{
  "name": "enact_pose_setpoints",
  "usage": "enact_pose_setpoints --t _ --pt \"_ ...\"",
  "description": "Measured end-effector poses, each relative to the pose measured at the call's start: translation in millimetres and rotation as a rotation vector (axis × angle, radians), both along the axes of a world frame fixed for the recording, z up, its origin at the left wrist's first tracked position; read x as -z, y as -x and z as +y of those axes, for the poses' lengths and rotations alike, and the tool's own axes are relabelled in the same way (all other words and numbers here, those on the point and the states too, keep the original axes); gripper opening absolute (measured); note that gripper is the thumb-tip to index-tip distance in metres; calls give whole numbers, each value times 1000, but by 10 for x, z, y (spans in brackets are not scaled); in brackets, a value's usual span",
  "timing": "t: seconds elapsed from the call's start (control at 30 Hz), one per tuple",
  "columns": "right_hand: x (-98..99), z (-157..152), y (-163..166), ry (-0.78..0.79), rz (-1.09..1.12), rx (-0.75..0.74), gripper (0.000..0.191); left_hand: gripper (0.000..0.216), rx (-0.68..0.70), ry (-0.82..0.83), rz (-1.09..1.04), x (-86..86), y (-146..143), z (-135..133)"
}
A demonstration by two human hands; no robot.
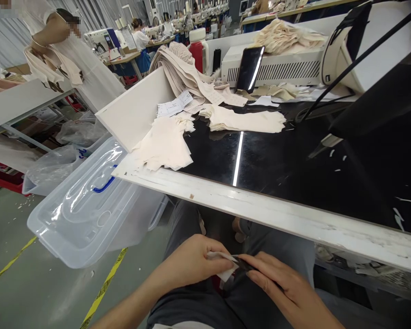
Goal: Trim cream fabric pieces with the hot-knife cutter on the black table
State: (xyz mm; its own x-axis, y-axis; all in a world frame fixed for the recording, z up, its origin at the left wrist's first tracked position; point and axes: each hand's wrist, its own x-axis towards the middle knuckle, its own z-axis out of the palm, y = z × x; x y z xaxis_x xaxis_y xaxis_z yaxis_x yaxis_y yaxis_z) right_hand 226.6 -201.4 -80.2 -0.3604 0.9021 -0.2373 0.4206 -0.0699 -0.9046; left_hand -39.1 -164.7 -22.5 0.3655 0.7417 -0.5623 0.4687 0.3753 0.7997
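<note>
Above my lap, my left hand [205, 260] pinches a small white piece of cloth [227, 274] between thumb and fingers. Close against it, my right hand [281, 283] is closed around dark thread snips [244, 265], mostly hidden by the fingers. The tip of the snips meets the cloth's right edge; whether it cuts, I cannot tell. Beyond my hands, on the table, lie a cream stack of cut fabric pieces [167, 142] and a longer cream stack [246, 119].
The table's white front edge [226, 199] runs above my lap, bordering a glossy black top [277, 169]. A lidded clear plastic box [78, 205] stands left. Behind the stacks are draped beige strips [185, 68], a phone [250, 68] and a vented white machine [294, 66]. Another person [61, 50] stands at left.
</note>
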Motion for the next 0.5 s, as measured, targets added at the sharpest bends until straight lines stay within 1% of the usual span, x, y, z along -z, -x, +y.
enact_pose_setpoints --t 0.17,0.37,0.5 --pt "5 15 25 4 8 -3 49 23 10 -1 -22 -13 -11 -5" --pt "80 20 53 19 41 -90 52 22 31 0 -52 14 -32 -39" --pt "52 28 64 11 27 -100 54 22 35 6 -44 29 -35 -48"
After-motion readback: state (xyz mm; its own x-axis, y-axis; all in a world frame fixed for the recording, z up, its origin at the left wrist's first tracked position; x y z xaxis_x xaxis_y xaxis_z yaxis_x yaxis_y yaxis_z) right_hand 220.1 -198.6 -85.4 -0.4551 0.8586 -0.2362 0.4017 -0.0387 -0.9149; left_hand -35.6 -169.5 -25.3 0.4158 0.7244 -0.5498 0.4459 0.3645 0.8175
